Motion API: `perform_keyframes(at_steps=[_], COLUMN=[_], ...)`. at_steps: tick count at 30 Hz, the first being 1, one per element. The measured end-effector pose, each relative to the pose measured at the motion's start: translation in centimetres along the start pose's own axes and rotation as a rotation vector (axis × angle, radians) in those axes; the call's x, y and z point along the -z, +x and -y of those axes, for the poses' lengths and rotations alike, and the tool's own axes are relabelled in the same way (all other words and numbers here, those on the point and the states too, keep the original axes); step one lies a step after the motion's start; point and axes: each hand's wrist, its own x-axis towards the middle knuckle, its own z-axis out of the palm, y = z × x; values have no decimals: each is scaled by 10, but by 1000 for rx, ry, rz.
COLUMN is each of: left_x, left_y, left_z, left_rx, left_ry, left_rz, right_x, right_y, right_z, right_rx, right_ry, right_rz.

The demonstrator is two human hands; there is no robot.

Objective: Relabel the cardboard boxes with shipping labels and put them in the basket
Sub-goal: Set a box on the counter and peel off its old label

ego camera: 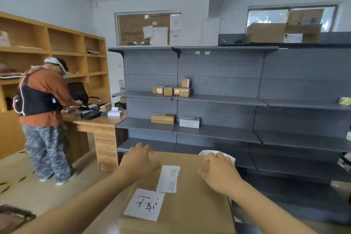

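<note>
Ahead of both hands stands a grey metal shelving unit point(218, 100) with a perforated back panel, spanning the far wall. On a shelf well above and beyond the hands sits a cluster of small cardboard boxes point(171, 89); one shelf lower lie a flat brown box point(163, 118) and, just beside it, a white box point(189, 122). Two large cartons point(283, 33) rest on the top of the unit, far up and to the right. Far to the left of the left hand, a second person point(43, 112) in an orange top and patterned trousers stands bent over a wooden counter point(95, 121) that carries small boxes and dark items; wooden cubby shelves point(57, 47) rise behind. Nothing lies between the hands and the shelving

The large cardboard box point(190, 201) is directly beneath both hands. The left hand point(139, 161) rests on its far left corner, fingers bent over the far edge. The right hand point(218, 170) rests on the far right part of the top, fingers spread and lightly bent; something white point(230, 157) shows just beyond it, what it is cannot be told. Between the hands lies a printed shipping label point(168, 178); nearer the wearer, a white paper with handwritten marks point(144, 204) sits on the same top face
</note>
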Motion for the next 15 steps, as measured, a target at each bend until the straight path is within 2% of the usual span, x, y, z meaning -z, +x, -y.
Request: perform_keyframes(at_steps=[4, 8, 11, 15], left_x=[-4, -10, -12, -10], left_y=[5, 0, -10, -20], left_z=[12, 15, 14, 1], left_rx=[244, 437, 418, 411], left_ry=[-228, -491, -492, -547], left_rz=[135, 337, 431, 429], right_x=[-3, -6, -6, -9], right_y=[7, 8, 3, -3], right_z=[0, -3, -5, -7], right_rx=[-237, -326, -426, -479], right_ry=[191, 366, 487, 527], right_rz=[27, 155, 179, 219])
